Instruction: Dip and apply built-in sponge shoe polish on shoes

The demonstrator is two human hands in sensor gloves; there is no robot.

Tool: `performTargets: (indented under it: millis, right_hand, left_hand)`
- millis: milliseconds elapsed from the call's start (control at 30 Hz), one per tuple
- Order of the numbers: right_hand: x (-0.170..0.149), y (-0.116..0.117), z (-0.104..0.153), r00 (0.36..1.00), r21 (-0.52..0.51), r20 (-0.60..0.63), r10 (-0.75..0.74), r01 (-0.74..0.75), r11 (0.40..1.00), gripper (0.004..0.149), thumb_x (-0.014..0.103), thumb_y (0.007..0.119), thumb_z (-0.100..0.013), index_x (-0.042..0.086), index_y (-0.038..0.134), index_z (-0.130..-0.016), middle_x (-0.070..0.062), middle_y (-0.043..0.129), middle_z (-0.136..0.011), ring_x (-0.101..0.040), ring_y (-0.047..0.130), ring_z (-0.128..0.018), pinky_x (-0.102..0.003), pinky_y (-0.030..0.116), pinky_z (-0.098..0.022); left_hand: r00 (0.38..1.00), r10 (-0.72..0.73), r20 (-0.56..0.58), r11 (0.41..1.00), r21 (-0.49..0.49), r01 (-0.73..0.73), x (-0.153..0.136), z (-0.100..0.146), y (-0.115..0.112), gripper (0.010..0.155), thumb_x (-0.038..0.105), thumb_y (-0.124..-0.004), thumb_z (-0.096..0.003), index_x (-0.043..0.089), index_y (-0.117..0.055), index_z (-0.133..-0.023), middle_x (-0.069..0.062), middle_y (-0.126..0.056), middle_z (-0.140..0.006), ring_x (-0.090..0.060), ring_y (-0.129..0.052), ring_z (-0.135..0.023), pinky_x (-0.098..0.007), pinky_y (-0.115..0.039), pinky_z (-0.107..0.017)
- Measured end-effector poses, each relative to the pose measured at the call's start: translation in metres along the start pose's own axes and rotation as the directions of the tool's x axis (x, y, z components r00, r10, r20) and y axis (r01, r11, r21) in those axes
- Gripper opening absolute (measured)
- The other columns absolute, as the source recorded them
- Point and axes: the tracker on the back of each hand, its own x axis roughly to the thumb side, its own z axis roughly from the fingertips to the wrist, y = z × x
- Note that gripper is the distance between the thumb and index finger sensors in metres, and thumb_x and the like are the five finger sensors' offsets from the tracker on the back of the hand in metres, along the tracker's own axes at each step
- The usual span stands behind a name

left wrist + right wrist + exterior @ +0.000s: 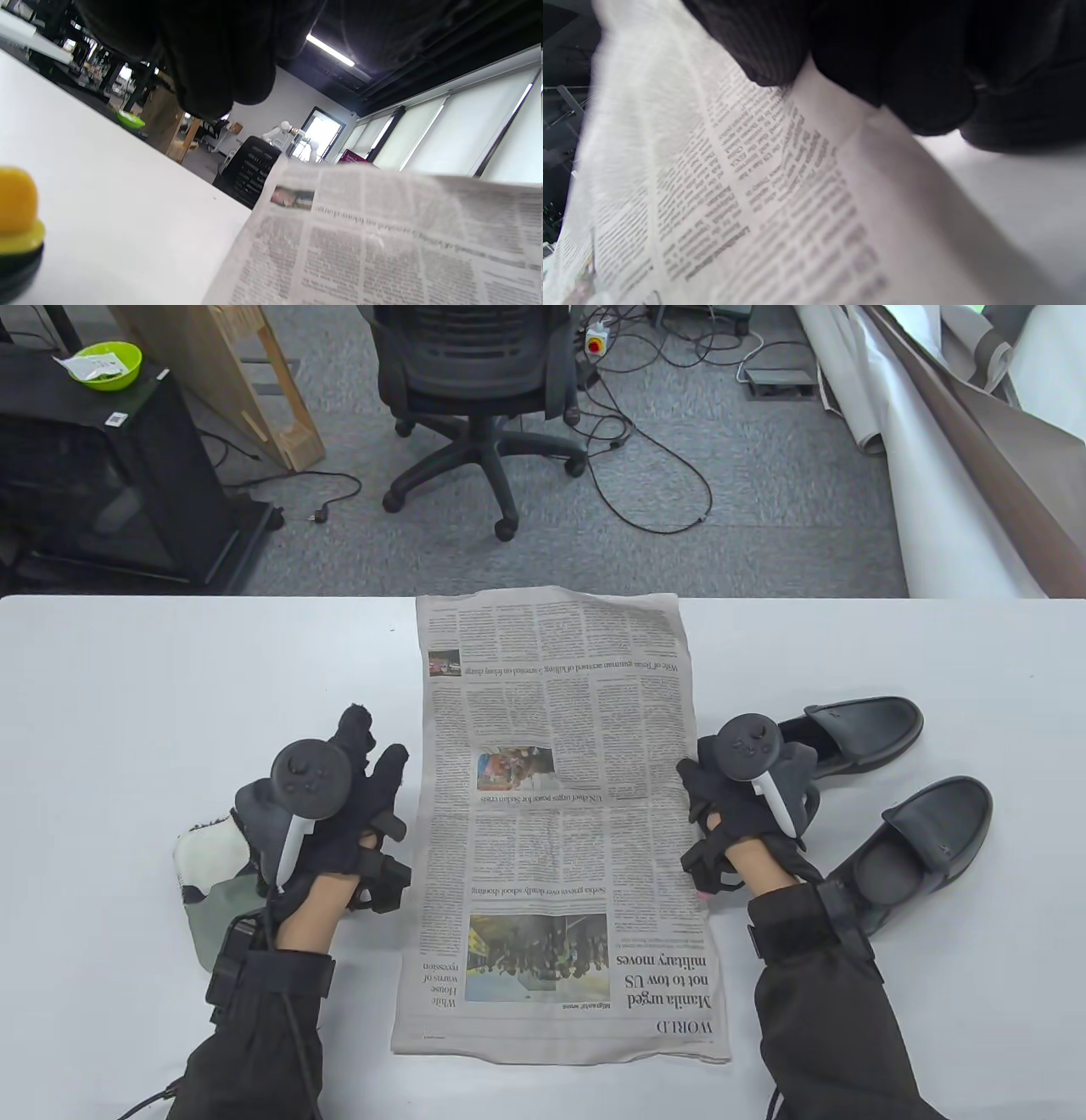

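Note:
A newspaper [551, 831] lies spread down the middle of the white table [127, 687]. Two black loafers stand to its right, one farther back [857, 734] and one nearer [916, 848]. My right hand [700, 793] is at the paper's right edge, between paper and shoes. In the right wrist view its fingertips [916, 84] curl onto the margin of the newspaper [734, 190], which looks slightly raised. My left hand [373, 746] hovers left of the paper with fingers spread, holding nothing. A polish bottle with a yellow sponge tip [17, 220] shows only in the left wrist view, on the table beside the newspaper [382, 245].
A white and green cloth [204, 891] lies under my left wrist. Beyond the table's far edge stand an office chair [475, 381] and a black cabinet [110, 475] with a green bowl [106, 364]. Cables cross the floor.

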Motion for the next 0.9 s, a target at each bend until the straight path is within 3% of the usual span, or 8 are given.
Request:
performTargets:
  millis: [167,333,533,667,900]
  right_hand:
    - [0.003,0.007,-0.008,0.996,0.010,-0.013,0.085,-0.085,0.996,0.040,0.040,0.078,-0.040,0.029,0.083,-0.078,0.003,0.096,-0.060,-0.024,0.099,-0.055,-0.050,0.079,-0.054]
    - [0.010,0.012,-0.011,0.992,0.008,-0.048,0.120,-0.119,0.993,0.041,0.041,0.079,-0.040,0.027,0.083,-0.078,0.002,0.097,-0.059,-0.024,0.099,-0.054,-0.050,0.079,-0.054]
    - [0.015,0.012,-0.004,0.977,-0.084,-0.079,0.198,-0.204,0.975,0.051,0.045,0.080,-0.038,0.023,0.079,-0.084,-0.001,0.096,-0.063,-0.028,0.099,-0.057,-0.050,0.079,-0.053]
    - [0.017,0.001,0.009,0.970,-0.152,-0.060,0.237,-0.243,0.958,0.052,0.045,0.079,-0.038,0.023,0.079,-0.085,-0.001,0.096,-0.065,-0.028,0.099,-0.058,-0.051,0.079,-0.053]
    - [0.012,-0.043,0.034,0.990,-0.218,-0.010,0.144,-0.143,0.966,0.053,0.046,0.078,-0.039,0.023,0.078,-0.086,-0.002,0.095,-0.069,-0.030,0.098,-0.062,-0.051,0.078,-0.054]
  left_hand:
    - [0.998,-0.034,0.056,0.999,0.013,0.034,-0.006,0.018,0.004,0.071,0.052,-0.075,-0.0474,0.021,-0.050,-0.106,-0.011,-0.075,-0.104,-0.038,-0.083,-0.091,-0.066,-0.055,-0.074]
    - [0.997,0.001,0.080,1.000,-0.022,0.001,-0.010,0.028,0.002,0.072,0.053,-0.075,-0.0474,0.020,-0.050,-0.106,-0.012,-0.074,-0.105,-0.039,-0.080,-0.093,-0.067,-0.053,-0.074]
    - [0.994,-0.004,0.105,0.999,-0.031,0.007,-0.008,0.031,0.000,0.072,0.053,-0.075,-0.0474,0.020,-0.050,-0.106,-0.012,-0.075,-0.104,-0.040,-0.080,-0.093,-0.067,-0.053,-0.074]
    - [0.994,-0.013,0.105,0.999,-0.036,0.016,-0.008,0.030,-0.003,0.072,0.053,-0.074,-0.0474,0.020,-0.050,-0.106,-0.012,-0.074,-0.104,-0.040,-0.080,-0.093,-0.067,-0.053,-0.074]
    - [0.992,-0.061,0.110,0.998,-0.001,0.061,-0.011,0.033,-0.002,0.071,0.053,-0.074,-0.0474,0.020,-0.051,-0.106,-0.012,-0.075,-0.104,-0.039,-0.081,-0.092,-0.067,-0.053,-0.074]
